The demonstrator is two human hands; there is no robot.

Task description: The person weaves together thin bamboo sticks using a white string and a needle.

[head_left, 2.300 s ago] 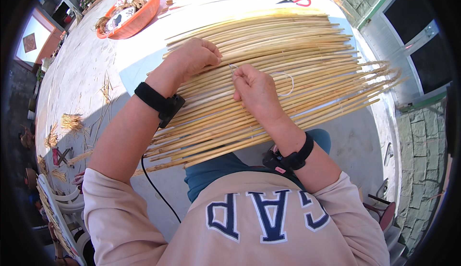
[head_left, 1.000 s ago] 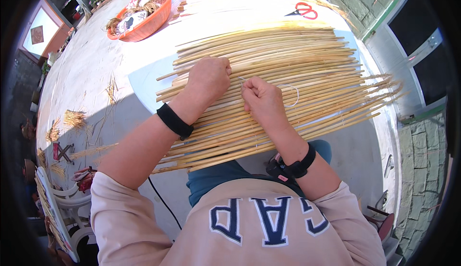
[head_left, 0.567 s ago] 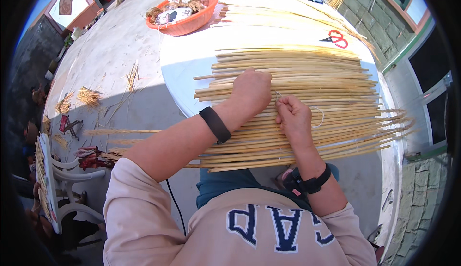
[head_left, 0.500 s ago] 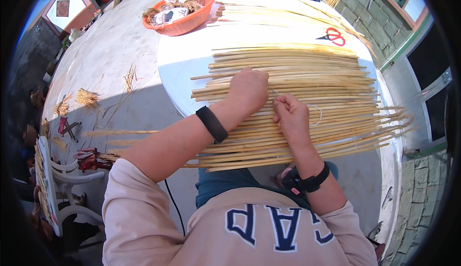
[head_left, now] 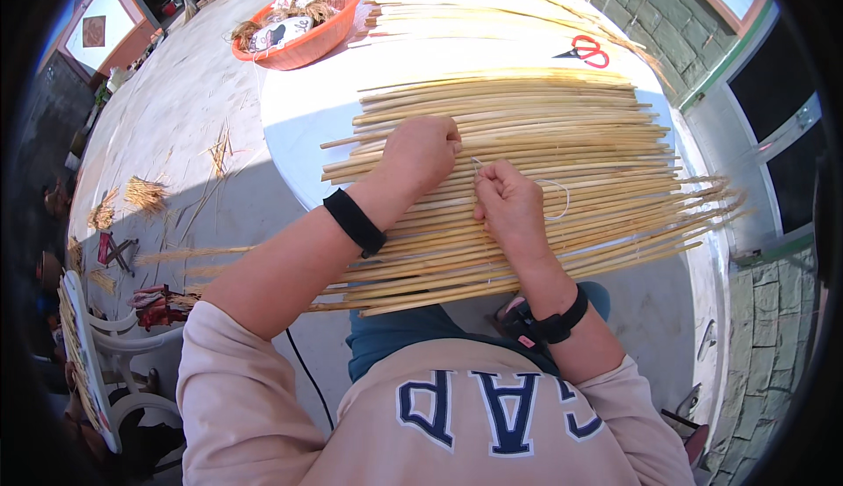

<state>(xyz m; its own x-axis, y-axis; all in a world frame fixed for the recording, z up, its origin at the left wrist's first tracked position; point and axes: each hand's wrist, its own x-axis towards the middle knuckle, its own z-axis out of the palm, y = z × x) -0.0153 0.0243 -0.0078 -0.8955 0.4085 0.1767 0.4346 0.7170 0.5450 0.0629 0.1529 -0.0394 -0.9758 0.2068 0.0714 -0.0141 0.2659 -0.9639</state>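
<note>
I see reed stalks (head_left: 544,135): pale yellow, dry, matt, smooth | table (head_left: 299,126): white, smooth top | basket (head_left: 303,43): orange plastic, a little glossy | scissors (head_left: 587,50): red plastic handles | wristbands (head_left: 354,222): black, matt | sweatshirt (head_left: 263,424): soft pink cloth

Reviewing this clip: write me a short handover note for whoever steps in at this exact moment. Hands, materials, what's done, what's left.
Left hand: pressed flat on the mat of pale reeds, holding nothing.
Right hand: closed on a thin pale string that loops over the reeds.
Materials: mat lies across the white round table and the lap; red scissors and loose reeds beyond; orange basket at far left.
Done: many reeds laid side by side.
Left: the ragged right ends look untrimmed; how far the tying runs I cannot tell.
</note>
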